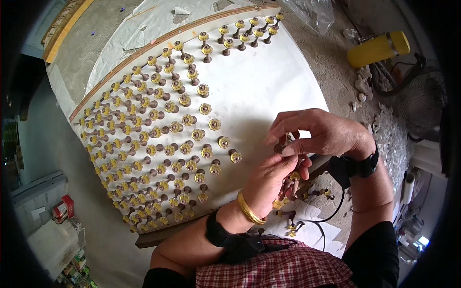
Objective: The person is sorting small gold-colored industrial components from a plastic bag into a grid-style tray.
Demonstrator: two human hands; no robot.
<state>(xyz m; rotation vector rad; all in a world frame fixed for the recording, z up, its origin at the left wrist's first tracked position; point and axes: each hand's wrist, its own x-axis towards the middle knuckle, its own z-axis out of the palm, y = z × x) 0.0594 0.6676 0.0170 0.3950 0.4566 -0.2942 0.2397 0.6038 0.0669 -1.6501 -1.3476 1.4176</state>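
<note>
Both hands meet over the near right edge of a white board (269, 77). My left hand (270, 185) is closed round a yellow faceted knob (294, 177) with brown metal parts, mostly hidden by the fingers. Just above it, my right hand (322, 133) has its thumb and fingers pinched on a small brown piece (284, 144), whose exact shape is hidden. Many similar yellow knobs on brown stems (205, 109) stand in rows over the left and far parts of the board.
Loose knobs (291, 218) lie on white paper (307, 230) below my hands. A wooden strip (173, 36) borders the board's far side. A yellow bottle (377, 49), clear plastic (312, 14) and a fan (420, 103) are at the right. A black cable (340, 204) hangs near my right wrist.
</note>
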